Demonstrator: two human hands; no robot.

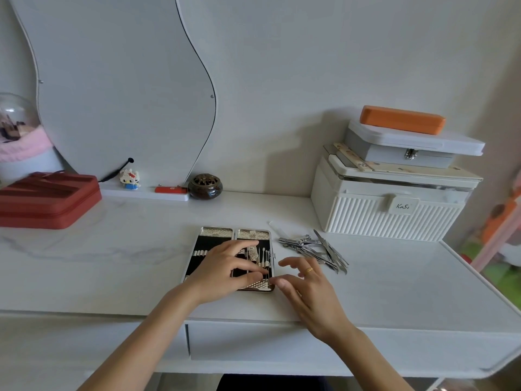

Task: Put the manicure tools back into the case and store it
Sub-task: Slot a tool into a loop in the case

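An open manicure case (pixel 216 235) with a shiny patterned rim and black lining lies flat on the white desk, near its front edge. A few thin tools (pixel 265 255) sit in its right half. My left hand (pixel 225 266) rests on the case with its fingers spread over the lining, covering much of the middle. My right hand (pixel 307 289) hovers beside the case, fingers loosely spread; one fingertip touches the near right corner and the hand holds nothing. A pile of several loose metal tools (pixel 313 247) lies on the desk just right of the case.
A ribbed white box (pixel 389 215) stands at the back right, with a grey latched box (pixel 408 149) and an orange case (pixel 403 119) stacked on it. At far left sits a red case (pixel 48 198), with a dark round burner (pixel 205 186) by the mirror. A drawer front (pixel 253 342) is below the desk edge.
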